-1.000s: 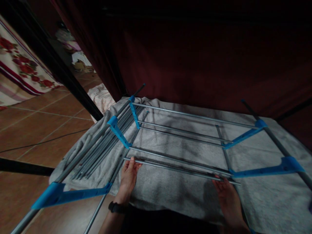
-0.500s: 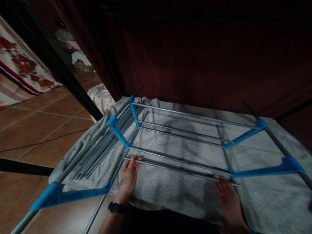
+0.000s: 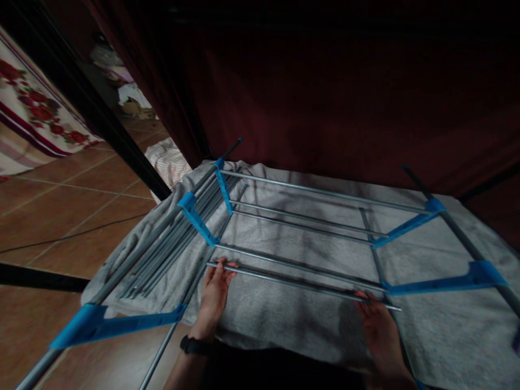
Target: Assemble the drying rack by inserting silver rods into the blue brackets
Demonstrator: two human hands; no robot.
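Observation:
A loose grey metal tube (image 3: 284, 280) runs crosswise between my hands, near the front of a half-built rack. My left hand (image 3: 216, 287) pinches it close to its left end. Near its right end, my right hand (image 3: 376, 322) grips it with the fingertips. Just beyond lies a parallel crossbar (image 3: 298, 266) that joins the rack's two sides. Blue plastic brackets, such as the left one (image 3: 198, 220) and the right one (image 3: 447, 283), link upper and lower side poles. The tube's ends lie near the lower side poles; whether they touch is unclear.
Several spare tubes (image 3: 179, 244) lie bundled on the grey blanket (image 3: 309, 319) at left. Dark red curtains (image 3: 325, 108) hang behind. A black post (image 3: 101, 119) slants over the tiled floor (image 3: 89, 200) at left, where a thin cable (image 3: 101, 225) runs.
Almost nothing differs. Both hands keep their grip on the tube at about the same spot, and the rack has not moved.

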